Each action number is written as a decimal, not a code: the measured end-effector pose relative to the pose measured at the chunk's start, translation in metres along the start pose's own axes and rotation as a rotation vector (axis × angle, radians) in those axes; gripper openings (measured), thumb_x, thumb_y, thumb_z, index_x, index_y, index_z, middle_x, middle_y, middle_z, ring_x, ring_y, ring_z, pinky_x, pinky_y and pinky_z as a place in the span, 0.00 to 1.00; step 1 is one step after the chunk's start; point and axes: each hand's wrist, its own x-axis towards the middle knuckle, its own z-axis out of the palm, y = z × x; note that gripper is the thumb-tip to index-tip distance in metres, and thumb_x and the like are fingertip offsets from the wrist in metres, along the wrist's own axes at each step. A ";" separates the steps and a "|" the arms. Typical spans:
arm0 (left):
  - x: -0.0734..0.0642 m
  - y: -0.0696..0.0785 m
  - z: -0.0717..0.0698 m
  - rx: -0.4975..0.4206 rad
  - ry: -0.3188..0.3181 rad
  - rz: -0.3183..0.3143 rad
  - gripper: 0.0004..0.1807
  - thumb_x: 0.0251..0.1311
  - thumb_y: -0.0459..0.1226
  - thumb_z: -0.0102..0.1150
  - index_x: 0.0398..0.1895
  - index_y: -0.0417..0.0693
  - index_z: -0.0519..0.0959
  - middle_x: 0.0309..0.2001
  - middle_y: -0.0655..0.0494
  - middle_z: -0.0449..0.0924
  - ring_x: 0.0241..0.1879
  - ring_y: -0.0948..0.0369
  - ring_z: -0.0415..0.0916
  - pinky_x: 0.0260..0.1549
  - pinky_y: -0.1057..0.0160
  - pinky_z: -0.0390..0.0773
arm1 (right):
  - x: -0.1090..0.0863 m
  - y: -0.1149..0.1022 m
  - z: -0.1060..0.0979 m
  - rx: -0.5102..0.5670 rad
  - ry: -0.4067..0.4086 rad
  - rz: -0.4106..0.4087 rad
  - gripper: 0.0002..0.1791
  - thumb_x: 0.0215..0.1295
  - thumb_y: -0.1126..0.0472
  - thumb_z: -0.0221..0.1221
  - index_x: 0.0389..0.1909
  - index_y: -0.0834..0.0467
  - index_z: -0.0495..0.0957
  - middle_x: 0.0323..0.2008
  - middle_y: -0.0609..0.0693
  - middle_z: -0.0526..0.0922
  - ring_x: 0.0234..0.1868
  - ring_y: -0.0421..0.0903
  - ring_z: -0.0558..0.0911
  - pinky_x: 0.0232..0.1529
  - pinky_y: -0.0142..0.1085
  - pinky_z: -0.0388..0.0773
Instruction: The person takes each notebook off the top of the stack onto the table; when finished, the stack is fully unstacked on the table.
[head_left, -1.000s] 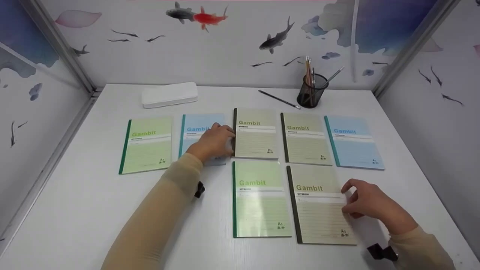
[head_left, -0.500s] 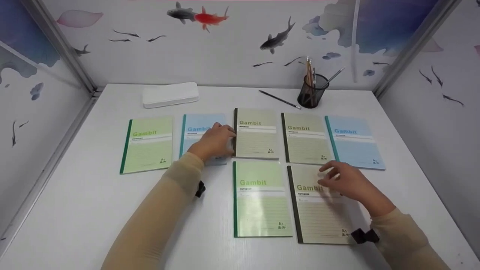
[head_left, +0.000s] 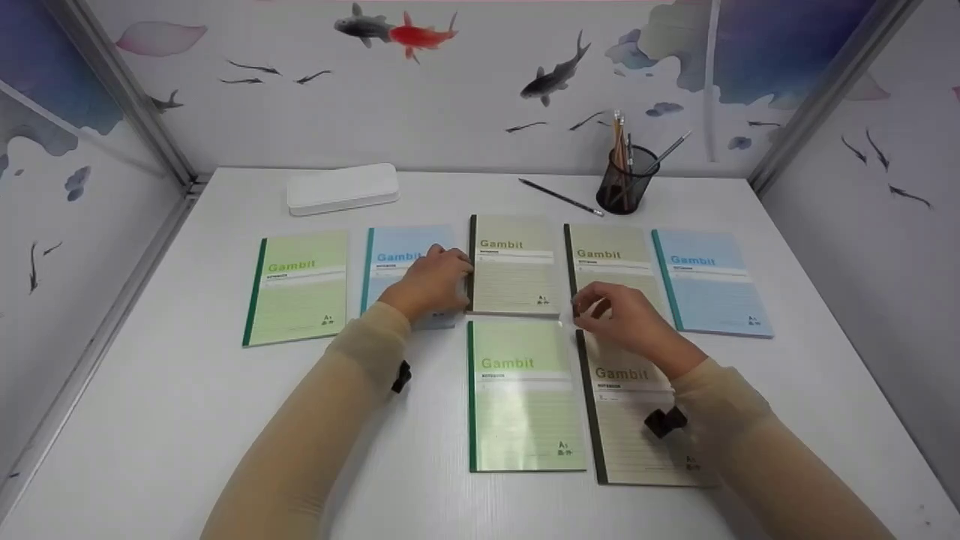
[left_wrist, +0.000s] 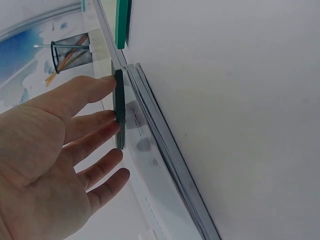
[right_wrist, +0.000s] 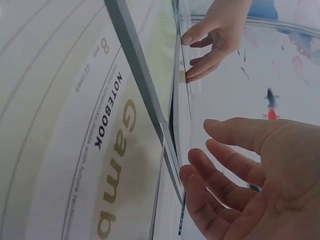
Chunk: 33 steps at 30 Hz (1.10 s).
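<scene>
My left hand lies over a blue notebook, its fingertips against the dark spine of a tan notebook in the middle of the back row. In the left wrist view, the thumb and fingers of the left hand reach that spine without curling round it. Bent but holding nothing, my right hand is at the lower part of another tan notebook, near its spine. Whether it touches that cover I cannot tell. Below the right forearm lies a third tan notebook, partly covered.
A green notebook lies in front; another green notebook and a blue notebook end the back row. Behind are a white case, a loose pencil and a mesh pencil cup. Walls enclose the white table.
My right hand has left the right edge of the front tan notebook and moved left and away from me, to the tan notebook behind it. The left hand stays put.
</scene>
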 end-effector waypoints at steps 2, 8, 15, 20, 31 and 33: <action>0.001 -0.001 0.000 0.013 -0.008 0.004 0.32 0.63 0.42 0.69 0.71 0.49 0.76 0.72 0.56 0.72 0.70 0.52 0.64 0.73 0.51 0.68 | 0.008 -0.005 0.004 -0.025 0.006 0.002 0.15 0.68 0.59 0.67 0.54 0.56 0.83 0.53 0.53 0.84 0.52 0.53 0.82 0.49 0.46 0.81; 0.002 -0.001 0.000 -0.020 -0.011 -0.012 0.32 0.61 0.42 0.70 0.70 0.50 0.76 0.72 0.58 0.72 0.71 0.53 0.64 0.73 0.51 0.67 | 0.035 -0.011 0.009 -0.065 0.005 -0.048 0.19 0.68 0.61 0.67 0.58 0.57 0.82 0.61 0.56 0.81 0.63 0.57 0.79 0.62 0.53 0.79; 0.000 -0.001 0.000 -0.059 -0.015 -0.030 0.33 0.62 0.42 0.69 0.72 0.51 0.75 0.72 0.59 0.72 0.70 0.54 0.64 0.73 0.50 0.67 | 0.059 -0.008 0.009 -0.081 -0.026 -0.101 0.24 0.67 0.61 0.68 0.63 0.59 0.80 0.69 0.57 0.76 0.75 0.58 0.69 0.77 0.55 0.63; -0.002 -0.001 -0.002 -0.068 -0.015 -0.034 0.34 0.62 0.42 0.69 0.73 0.51 0.74 0.72 0.59 0.71 0.70 0.54 0.64 0.72 0.50 0.68 | 0.071 -0.006 0.009 -0.068 -0.049 -0.109 0.25 0.66 0.61 0.69 0.63 0.59 0.80 0.72 0.56 0.73 0.77 0.58 0.66 0.79 0.54 0.59; -0.002 -0.002 -0.002 -0.061 -0.010 -0.015 0.34 0.62 0.43 0.70 0.72 0.49 0.74 0.72 0.58 0.71 0.71 0.53 0.62 0.72 0.51 0.68 | 0.089 0.001 0.004 -0.163 -0.086 -0.083 0.26 0.65 0.57 0.70 0.63 0.56 0.81 0.75 0.52 0.71 0.79 0.59 0.61 0.80 0.63 0.48; -0.002 -0.002 -0.001 -0.060 -0.008 -0.011 0.33 0.62 0.43 0.70 0.72 0.50 0.75 0.72 0.59 0.71 0.71 0.53 0.62 0.73 0.51 0.68 | 0.090 0.004 0.002 -0.175 -0.097 -0.085 0.26 0.65 0.57 0.70 0.63 0.56 0.81 0.75 0.51 0.71 0.79 0.59 0.61 0.79 0.64 0.48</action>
